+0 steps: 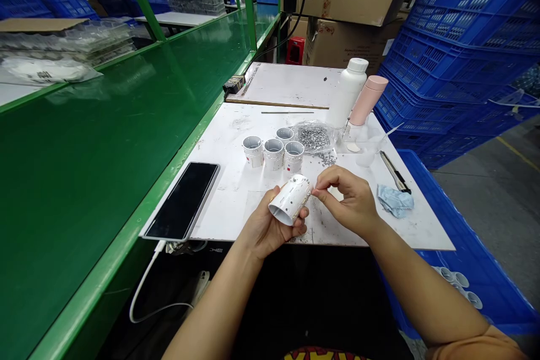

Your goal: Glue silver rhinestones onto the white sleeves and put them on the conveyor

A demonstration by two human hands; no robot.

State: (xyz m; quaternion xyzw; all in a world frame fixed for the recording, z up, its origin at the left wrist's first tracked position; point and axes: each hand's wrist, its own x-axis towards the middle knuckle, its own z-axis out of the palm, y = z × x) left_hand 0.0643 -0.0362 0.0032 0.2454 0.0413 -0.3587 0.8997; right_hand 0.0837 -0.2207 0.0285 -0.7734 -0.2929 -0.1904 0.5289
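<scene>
My left hand (pixel 276 225) is wrapped round a white plastic cup-like cylinder (pixel 290 198), tilted with its open end toward me. Small dark and silvery spots dot its side. My right hand (pixel 348 197) pinches with thumb and forefinger at the cylinder's right side; whatever lies between the fingertips is too small to name. Beyond my hands, several similar white cylinders (pixel 274 153) stand upright with their open ends up. Behind them lies a clear plastic bag (pixel 314 138) full of tiny silvery metal parts, and some loose silvery parts (pixel 327 159) are spilled in front of it.
A phone (pixel 183 201) on a cable lies at the table's left edge, beside a green conveyor (pixel 105 124). To the right are a white bottle (pixel 348 93), a pink bottle (pixel 369 101), a utility knife (pixel 395 172) and a blue cloth (pixel 395 201). Blue crates (pixel 455 50) stack beyond.
</scene>
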